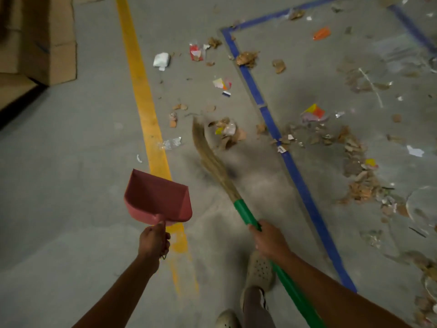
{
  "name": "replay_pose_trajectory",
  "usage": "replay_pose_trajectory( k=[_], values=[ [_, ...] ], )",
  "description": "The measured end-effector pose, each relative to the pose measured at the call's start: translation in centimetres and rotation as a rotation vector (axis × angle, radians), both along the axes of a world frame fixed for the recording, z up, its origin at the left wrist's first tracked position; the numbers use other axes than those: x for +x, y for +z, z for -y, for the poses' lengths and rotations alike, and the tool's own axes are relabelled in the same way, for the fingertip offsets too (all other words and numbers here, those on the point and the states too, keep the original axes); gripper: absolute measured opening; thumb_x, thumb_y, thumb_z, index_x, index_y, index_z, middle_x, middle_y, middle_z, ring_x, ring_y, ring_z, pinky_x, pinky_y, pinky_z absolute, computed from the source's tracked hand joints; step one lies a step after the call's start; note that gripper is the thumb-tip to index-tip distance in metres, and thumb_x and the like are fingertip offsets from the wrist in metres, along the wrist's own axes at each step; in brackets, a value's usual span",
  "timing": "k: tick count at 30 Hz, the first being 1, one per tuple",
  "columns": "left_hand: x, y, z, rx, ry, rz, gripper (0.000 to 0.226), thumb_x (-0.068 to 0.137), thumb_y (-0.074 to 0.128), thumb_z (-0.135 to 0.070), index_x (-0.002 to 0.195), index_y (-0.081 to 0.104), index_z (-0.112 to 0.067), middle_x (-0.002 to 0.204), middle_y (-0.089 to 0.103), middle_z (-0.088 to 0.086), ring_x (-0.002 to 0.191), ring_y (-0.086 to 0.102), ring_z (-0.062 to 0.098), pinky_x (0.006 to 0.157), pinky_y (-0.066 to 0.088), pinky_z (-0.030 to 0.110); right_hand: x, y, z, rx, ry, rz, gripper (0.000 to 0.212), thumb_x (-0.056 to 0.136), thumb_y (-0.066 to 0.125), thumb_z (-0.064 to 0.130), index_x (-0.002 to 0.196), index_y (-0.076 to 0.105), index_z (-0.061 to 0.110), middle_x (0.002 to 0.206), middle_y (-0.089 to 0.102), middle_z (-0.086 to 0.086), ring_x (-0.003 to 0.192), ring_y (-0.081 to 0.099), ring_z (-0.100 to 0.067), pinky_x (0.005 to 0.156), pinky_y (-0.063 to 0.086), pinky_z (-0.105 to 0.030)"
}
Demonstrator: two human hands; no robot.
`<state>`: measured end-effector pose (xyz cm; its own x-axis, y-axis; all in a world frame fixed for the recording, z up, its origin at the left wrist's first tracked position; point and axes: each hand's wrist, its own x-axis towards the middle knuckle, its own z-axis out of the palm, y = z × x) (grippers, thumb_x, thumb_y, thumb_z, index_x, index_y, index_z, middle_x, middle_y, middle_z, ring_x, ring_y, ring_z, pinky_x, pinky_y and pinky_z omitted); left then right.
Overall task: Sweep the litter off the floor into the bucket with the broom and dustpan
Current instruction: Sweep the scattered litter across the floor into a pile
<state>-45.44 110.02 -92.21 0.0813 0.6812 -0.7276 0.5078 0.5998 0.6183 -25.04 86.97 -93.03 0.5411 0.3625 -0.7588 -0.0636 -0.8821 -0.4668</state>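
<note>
Green handle first. Your right hand (272,240) has its fingers clamped round the broom (246,214), just below where the green sleeve meets the straw. The broom's long axis runs from that grip forward and to the left. The bristle tip (201,136) is blurred, so I can't tell whether it's touching the floor.

The key relation is that the nearest litter clump (228,133) sits just right of the bristle tip, between the yellow line (142,91) and the blue tape (272,124). The dustpan (158,197) is on the opposite side of the broom, left of it and nearer to you. As I read it, the bristles need to get to the far right side of that clump before a stroke can pull it toward the pan.

Your left hand (153,242) has its fingers curled tight round the dustpan's short handle. The mouth points away from you over the yellow line, and the pan looks lifted off the floor. It's empty, with nothing in the scoop.

More scraps lie further ahead. There's a bigger heap (359,181) well off to the right, inside the blue tape. The right hand is the nearer one to it.

No bucket is in view, so I can't tell what's in it. Cardboard boxes (47,43) sit far left.
</note>
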Motion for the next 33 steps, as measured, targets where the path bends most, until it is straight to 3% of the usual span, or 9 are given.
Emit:
replay_pose_trajectory(
  k=[8, 12, 18, 21, 28, 33],
  values=[
    [-1.9, -3.6, -5.4, 0.004, 0.173, -0.015, 0.042, 0.103, 0.054, -0.034, 0.078, 0.053, 0.0, 0.067, 0.05, 0.018, 0.035, 0.039, 0.02, 0.036, 0.029, 0.021, -1.9, -2.9, -11.7, 0.014, 0.286, -0.033, 0.034, 0.095, 0.052, 0.051, 0.106, 0.056, 0.019, 0.095, 0.069, -0.009, 0.081, 0.07, -0.032, 0.073, 0.06, -0.042],
    [-4.2, -6.9, -8.2, 0.025, 0.224, -0.06, 0.056, 0.1, 0.054, -0.05, 0.076, 0.058, 0.0, 0.061, 0.052, 0.016, 0.042, 0.041, 0.021, 0.042, 0.031, 0.025, -3.2, -6.3, -16.6, -0.014, 0.446, 0.016, 0.037, 0.099, 0.051, 0.046, 0.117, 0.055, 0.015, 0.107, 0.067, -0.009, 0.094, 0.067, -0.03, 0.073, 0.05, -0.034],
    [-8.2, -11.6, -12.8, 0.048, 0.22, -0.126, 0.054, 0.098, 0.056, -0.053, 0.08, 0.061, -0.002, 0.066, 0.052, 0.018, 0.04, 0.039, 0.02, 0.045, 0.03, 0.027, -6.8, -12.3, -23.9, -0.03, 0.569, 0.03, 0.038, 0.101, 0.05, 0.041, 0.123, 0.054, 0.01, 0.116, 0.066, -0.014, 0.103, 0.065, -0.034, 0.072, 0.043, -0.033],
    [-9.3, -13.2, -14.7, 0.048, 0.157, -0.135, 0.061, 0.097, 0.056, -0.057, 0.081, 0.057, 0.002, 0.068, 0.054, 0.019, 0.04, 0.04, 0.02, 0.042, 0.032, 0.025, -7.3, -15.3, -25.8, -0.106, 0.454, -0.01, 0.039, 0.102, 0.049, 0.041, 0.124, 0.054, 0.009, 0.122, 0.064, -0.014, 0.109, 0.064, -0.034, 0.078, 0.048, -0.035],
    [-5.5, -14.4, -16.1, 0.034, -0.056, -0.072, 0.058, 0.097, 0.057, -0.057, 0.073, 0.049, -0.005, 0.066, 0.053, 0.017, 0.038, 0.039, 0.019, 0.04, 0.029, 0.023, -3.7, -18.4, -22.1, -0.25, -0.046, 0.055, 0.044, 0.105, 0.045, 0.04, 0.131, 0.05, 0.006, 0.128, 0.062, -0.02, 0.118, 0.06, -0.038, 0.092, 0.049, -0.039],
    [0.3, -13.6, -16.2, 0.012, -0.161, -0.025, 0.061, 0.098, 0.054, -0.056, 0.077, 0.055, 0.0, 0.058, 0.048, 0.016, 0.038, 0.037, 0.019, 0.037, 0.028, 0.021, 1.1, -17.6, -16.0, -0.253, -0.415, 0.097, 0.042, 0.102, 0.05, 0.044, 0.121, 0.058, 0.007, 0.114, 0.068, -0.021, 0.103, 0.066, -0.038, 0.085, 0.052, -0.041]
  ],
)
